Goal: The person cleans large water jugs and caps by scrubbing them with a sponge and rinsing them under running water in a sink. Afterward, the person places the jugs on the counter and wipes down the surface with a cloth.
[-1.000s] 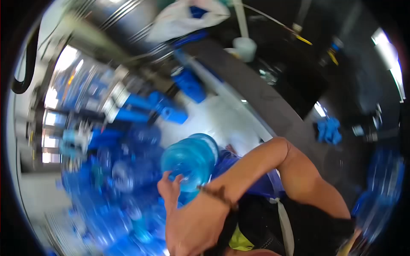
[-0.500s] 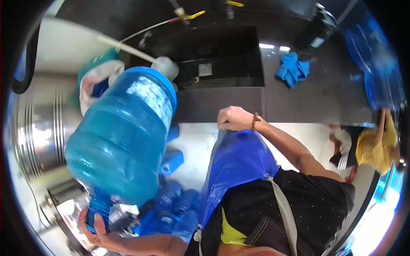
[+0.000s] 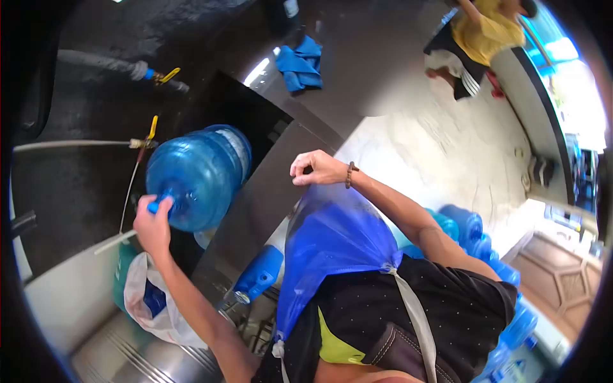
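My left hand (image 3: 153,223) grips a large blue water jug (image 3: 191,179) by its neck. The jug lies on its side over the dark sink recess, its neck towards me and its base pointing away. My right hand (image 3: 314,168), with a beaded bracelet on the wrist, is loosely curled, and nothing shows inside the fingers. Below it spreads the blue plastic apron (image 3: 345,223) that I wear. The right hand is apart from the jug, above the dark counter's front edge (image 3: 300,153).
A blue cloth (image 3: 300,64) lies on the counter. Yellow-handled valves (image 3: 153,127) are behind the jug. A white bag (image 3: 143,293) hangs at lower left. Several blue jugs (image 3: 466,223) stand to the right. A person in yellow (image 3: 485,35) is at the upper right.
The jug has gone from beside the sink, at left, to over the sink recess, carried by my left hand. My view has turned, and the curled right hand stays near the apron.
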Demonstrator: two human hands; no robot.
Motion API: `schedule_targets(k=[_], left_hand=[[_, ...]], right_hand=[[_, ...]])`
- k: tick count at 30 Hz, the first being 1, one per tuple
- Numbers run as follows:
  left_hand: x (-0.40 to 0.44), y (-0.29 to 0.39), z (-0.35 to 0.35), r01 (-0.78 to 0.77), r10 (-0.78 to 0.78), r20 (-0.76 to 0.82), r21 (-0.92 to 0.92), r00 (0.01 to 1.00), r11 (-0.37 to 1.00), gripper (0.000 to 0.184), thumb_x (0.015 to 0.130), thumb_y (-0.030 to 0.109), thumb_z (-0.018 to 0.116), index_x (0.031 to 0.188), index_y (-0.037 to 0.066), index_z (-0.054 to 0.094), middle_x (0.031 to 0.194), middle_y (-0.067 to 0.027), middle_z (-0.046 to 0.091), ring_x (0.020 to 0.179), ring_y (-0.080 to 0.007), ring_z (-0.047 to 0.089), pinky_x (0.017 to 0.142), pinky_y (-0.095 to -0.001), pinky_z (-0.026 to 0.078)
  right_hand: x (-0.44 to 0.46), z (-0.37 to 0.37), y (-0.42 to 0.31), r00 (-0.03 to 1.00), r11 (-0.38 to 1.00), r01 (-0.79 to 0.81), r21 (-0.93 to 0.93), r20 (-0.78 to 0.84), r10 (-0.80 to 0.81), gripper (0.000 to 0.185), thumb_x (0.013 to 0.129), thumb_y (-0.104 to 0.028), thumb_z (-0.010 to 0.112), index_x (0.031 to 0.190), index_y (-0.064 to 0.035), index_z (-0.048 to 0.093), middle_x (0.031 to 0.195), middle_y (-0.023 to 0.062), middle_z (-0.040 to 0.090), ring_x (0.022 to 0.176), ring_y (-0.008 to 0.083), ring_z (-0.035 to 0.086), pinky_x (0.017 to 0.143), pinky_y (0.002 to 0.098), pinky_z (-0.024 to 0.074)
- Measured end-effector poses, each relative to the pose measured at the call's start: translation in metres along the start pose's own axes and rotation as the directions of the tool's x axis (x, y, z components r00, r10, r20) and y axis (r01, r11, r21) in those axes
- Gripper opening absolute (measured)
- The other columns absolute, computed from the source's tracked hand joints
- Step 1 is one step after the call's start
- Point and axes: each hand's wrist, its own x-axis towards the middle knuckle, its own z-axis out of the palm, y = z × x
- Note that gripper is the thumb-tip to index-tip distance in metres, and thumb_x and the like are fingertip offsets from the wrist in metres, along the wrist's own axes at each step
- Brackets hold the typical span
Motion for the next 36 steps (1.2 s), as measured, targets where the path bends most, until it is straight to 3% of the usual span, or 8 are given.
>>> schedule_targets(k=[6,11,13,15,20,25,30,36], left_hand=[[0.075,-0.014,0.089,-0.190,0.143,0.324,0.120,0.935,0.974,0.051,0.077,0.036,0.076,0.112,0.002,0.061,0.099,-0.0245,0.070,0.097,-0.0429,0.066,0.085,-0.0469,0.051],[0.069,-0.036,0.131,-0.313,0.313,0.242,-0.041,0.918,0.949,0.088,0.079,0.042,0.076,0.148,0.004,0.035,0.107,-0.0273,0.068,0.102,-0.0450,0.065,0.091,-0.0460,0.050],[0.047,-0.025,0.098,-0.072,0.155,0.407,-0.213,0.900,0.974,0.096,0.079,0.045,0.076,0.151,0.000,0.030,0.114,-0.0270,0.067,0.105,-0.0446,0.065,0.094,-0.0448,0.049],[0.028,-0.052,0.087,-0.163,0.208,0.261,-0.184,0.943,0.969,0.080,0.080,0.042,0.076,0.137,-0.006,0.047,0.101,-0.0217,0.072,0.097,-0.0382,0.069,0.088,-0.0415,0.052],[-0.042,-0.163,0.045,-0.126,0.164,0.257,-0.160,0.952,0.979,0.045,0.085,0.031,0.072,0.113,-0.004,0.068,0.085,-0.0200,0.072,0.087,-0.0330,0.071,0.080,-0.0400,0.053],[-0.166,-0.255,0.007,0.289,-0.289,0.042,0.002,0.956,0.957,0.036,0.086,0.026,0.069,0.105,-0.004,0.069,0.078,-0.0162,0.072,0.080,-0.0346,0.071,0.076,-0.0426,0.055],[-0.278,-0.312,0.008,0.601,-0.593,-0.110,0.228,0.798,0.766,0.047,0.085,0.028,0.072,0.121,-0.001,0.062,0.120,-0.0251,0.060,0.107,-0.0432,0.060,0.092,-0.0493,0.049],[-0.315,-0.324,0.045,0.517,-0.407,-0.389,0.236,0.826,0.823,0.061,0.085,0.029,0.073,0.135,0.002,0.051,0.132,-0.0230,0.053,0.117,-0.0443,0.053,0.098,-0.0545,0.044]], right_hand=[[-0.013,0.050,0.003,0.926,0.989,-0.127,0.071,-0.350,0.144,0.022,0.093,-0.024,0.065,0.085,-0.0059,0.074,0.093,0.0051,0.071,0.088,0.0191,0.066,0.083,0.0326,0.0507],[-0.011,0.080,0.012,0.836,0.989,0.049,-0.138,-0.537,-0.117,0.031,0.098,-0.020,0.046,0.088,-0.0074,0.073,0.097,0.0061,0.072,0.097,0.0250,0.063,0.094,0.0357,0.0477],[-0.012,0.079,0.010,0.829,0.957,0.121,-0.265,-0.502,-0.244,0.031,0.095,-0.019,0.044,0.092,-0.0070,0.073,0.098,0.0057,0.072,0.100,0.0253,0.063,0.095,0.0366,0.0470],[-0.013,0.085,0.016,0.806,0.918,0.098,-0.384,-0.511,-0.300,0.035,0.092,-0.019,0.043,0.104,-0.0056,0.072,0.102,0.0075,0.072,0.099,0.0266,0.063,0.096,0.0372,0.0460],[0.018,0.106,0.007,0.775,0.999,-0.032,-0.009,-0.632,0.019,0.044,0.092,-0.024,0.043,0.126,-0.0041,0.063,0.109,0.0138,0.067,0.095,0.0226,0.062,0.094,0.0337,0.0474],[0.096,0.126,-0.062,0.830,0.982,-0.057,-0.181,-0.554,-0.054,0.044,0.092,-0.013,0.058,0.135,-0.0080,0.057,0.117,0.0133,0.063,0.105,0.0230,0.063,0.095,0.0336,0.0496],[0.213,0.117,-0.036,0.855,0.960,0.072,-0.271,-0.479,-0.199,0.048,0.092,-0.032,0.067,0.133,-0.0075,0.060,0.128,0.0164,0.062,0.120,0.0264,0.061,0.101,0.0378,0.0483],[0.290,0.132,-0.021,0.878,0.947,-0.006,-0.320,-0.455,-0.148,0.049,0.088,-0.045,0.071,0.122,-0.0099,0.069,0.117,0.0143,0.070,0.110,0.0244,0.066,0.097,0.0356,0.0498]])
